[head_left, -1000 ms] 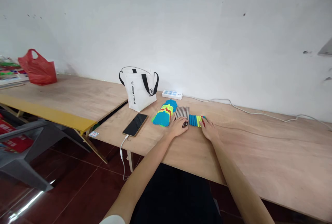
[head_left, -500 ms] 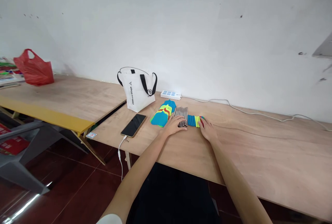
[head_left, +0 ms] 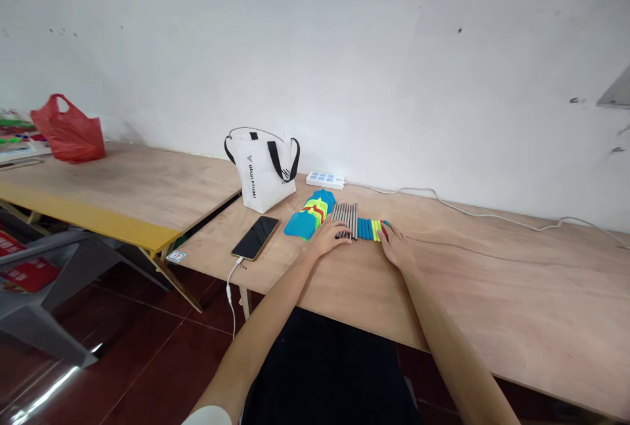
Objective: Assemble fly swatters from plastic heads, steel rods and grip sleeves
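Lying on the worktop [head_left: 516, 294], at one o'clock from the left hand [head_left: 327, 239]: metal rods [head_left: 348, 217], partly covered by that hand, spread with thumb parted. At three o'clock from these, ten from the right hand [head_left: 398, 250]: blue and yellow sticks [head_left: 367, 229], side by side. Touching the row's right end with the right hand; cannot tell whether pinching the red piece [head_left: 384, 234] there. At eleven o'clock from the left hand: flat blue-and-yellow pile [head_left: 310, 214].

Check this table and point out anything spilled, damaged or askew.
Nothing looks spilled or damaged. The blue, yellow and red pieces lie unevenly fanned, not squared up, and the white cable from the phone dangles over the front edge of the table, where it might snag.
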The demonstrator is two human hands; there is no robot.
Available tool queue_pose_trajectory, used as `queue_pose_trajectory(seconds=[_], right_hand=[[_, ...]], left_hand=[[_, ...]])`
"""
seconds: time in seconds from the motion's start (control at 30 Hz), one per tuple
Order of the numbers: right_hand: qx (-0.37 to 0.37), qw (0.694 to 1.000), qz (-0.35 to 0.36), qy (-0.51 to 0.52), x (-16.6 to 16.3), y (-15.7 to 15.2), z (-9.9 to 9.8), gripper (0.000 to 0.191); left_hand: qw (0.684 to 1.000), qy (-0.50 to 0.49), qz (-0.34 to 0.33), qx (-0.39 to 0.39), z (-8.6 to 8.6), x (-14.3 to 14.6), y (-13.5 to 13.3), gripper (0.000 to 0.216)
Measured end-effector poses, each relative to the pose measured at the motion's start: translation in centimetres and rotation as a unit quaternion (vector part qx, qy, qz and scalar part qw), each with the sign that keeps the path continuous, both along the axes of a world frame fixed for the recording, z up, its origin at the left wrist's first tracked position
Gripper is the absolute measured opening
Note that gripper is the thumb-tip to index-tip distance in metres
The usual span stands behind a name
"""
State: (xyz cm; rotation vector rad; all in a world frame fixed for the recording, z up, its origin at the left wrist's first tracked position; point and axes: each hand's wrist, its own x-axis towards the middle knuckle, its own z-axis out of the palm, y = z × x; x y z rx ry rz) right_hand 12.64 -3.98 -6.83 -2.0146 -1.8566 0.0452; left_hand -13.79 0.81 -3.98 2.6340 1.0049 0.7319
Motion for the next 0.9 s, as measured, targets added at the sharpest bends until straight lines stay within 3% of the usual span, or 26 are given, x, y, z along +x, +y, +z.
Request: queue_pose_trajectory(seconds=[0.23,0.47,0.9], right_hand=[[-0.007,1.0,-0.005,0.002,0.05,0.04,-0.11,0.062],[-0.005,1.0,-0.001,0.005,0.04,0.08,-0.15,0.062],[0.0,1.0,0.001,0.01,-0.04,0.03,-0.08,0.063]], left_hand=[[1.0,-0.003,0.001,0.006,-0.39,0.03,0.2,0.033],[0.998,0.01,0.064,0.009,0.08,-0.1,-0.42,0.042],[0.999,-0.005,0.039,0.001,0.21,-0.01,-0.24,0.033]])
